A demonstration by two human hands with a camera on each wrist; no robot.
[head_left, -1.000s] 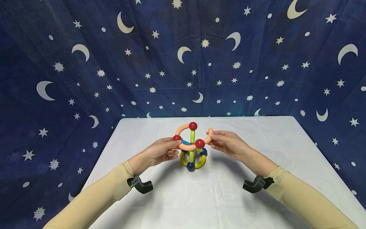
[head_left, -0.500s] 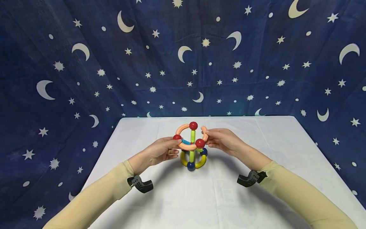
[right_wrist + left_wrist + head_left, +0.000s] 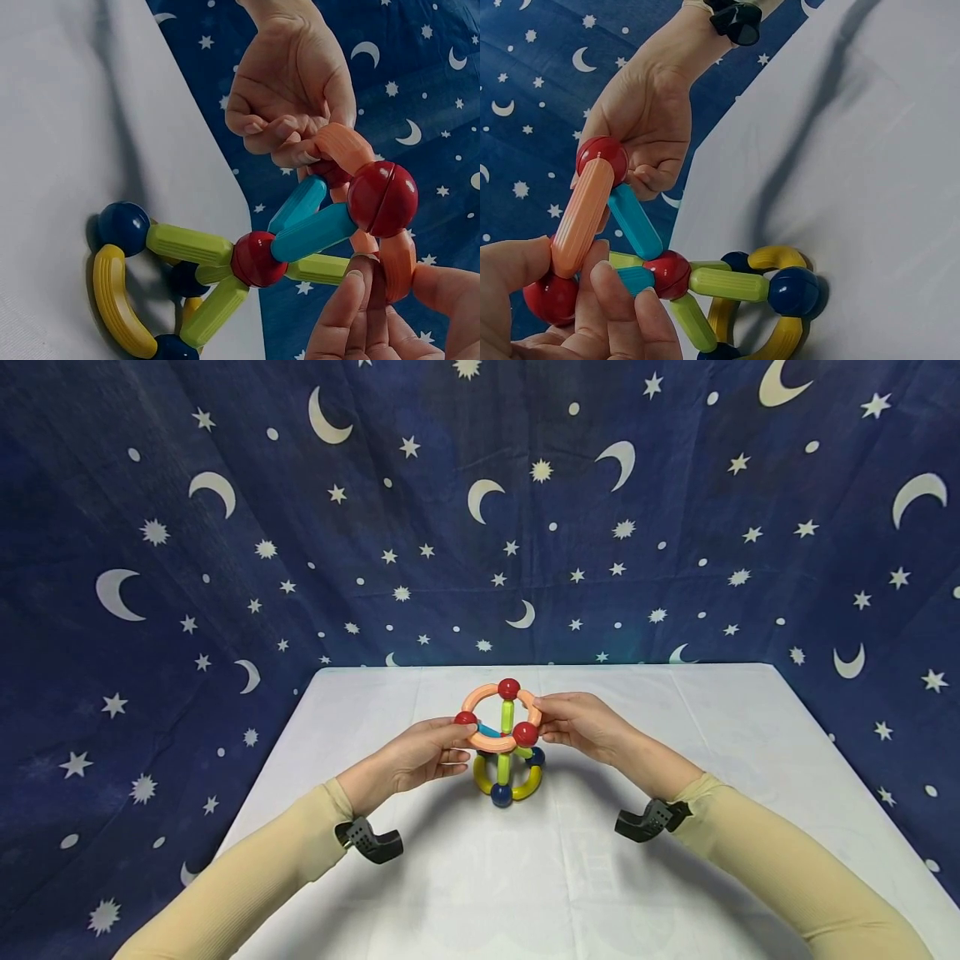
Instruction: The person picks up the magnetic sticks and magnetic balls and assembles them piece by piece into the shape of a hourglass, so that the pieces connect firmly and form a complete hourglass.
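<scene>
Head view: the left hand [image 3: 420,758] pinches a red ball [image 3: 465,719] on the magnetic rod toy [image 3: 501,743]; the right hand [image 3: 581,725] pinches its orange curved piece [image 3: 534,708] above the white table [image 3: 675,727].

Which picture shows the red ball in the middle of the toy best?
The right wrist view: the middle red ball is unhidden, with green and blue sticks fanning out of it. The left wrist view shows it partly behind fingers. In the head view the orange ring hides it.

Head looks down — 2 wrists close, sharing toy [image 3: 504,739].
</scene>
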